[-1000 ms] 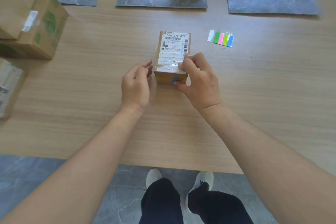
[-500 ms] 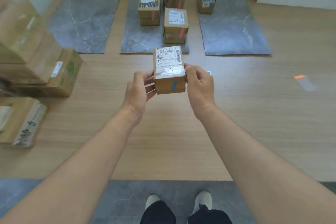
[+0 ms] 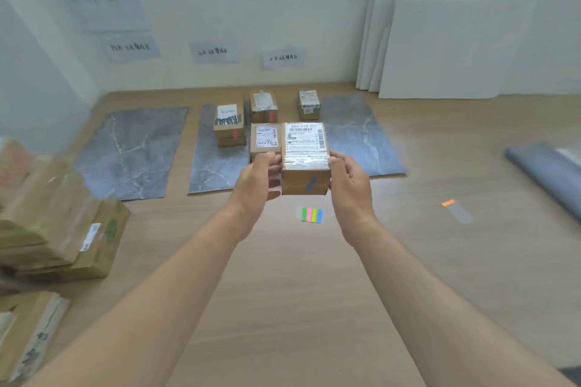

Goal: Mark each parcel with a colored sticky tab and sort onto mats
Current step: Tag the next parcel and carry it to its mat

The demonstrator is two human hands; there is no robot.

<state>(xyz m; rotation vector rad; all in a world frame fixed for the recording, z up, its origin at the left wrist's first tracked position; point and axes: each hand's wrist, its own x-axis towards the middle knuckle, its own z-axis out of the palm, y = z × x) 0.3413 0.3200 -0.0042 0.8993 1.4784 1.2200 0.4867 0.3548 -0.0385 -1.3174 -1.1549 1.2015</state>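
Three grey mats [image 3: 132, 148] lie along the far side of the wooden table [image 3: 283, 292], four boxes standing around the middle and right ones. I see my left hand [image 3: 256, 184] and right hand [image 3: 350, 185] clamping a small parcel [image 3: 305, 158] between them, raised above the table, a blue tab [image 3: 311, 183] on its near face. The strip of coloured tabs [image 3: 312, 215] lies on the wood just below it.

You have one view only, from the camera on your head. It looks forward and slightly down across the bench [image 3: 283, 308] toward the back wall [image 3: 251, 9], with your forearms reaching in from the near edge, close to the lens.
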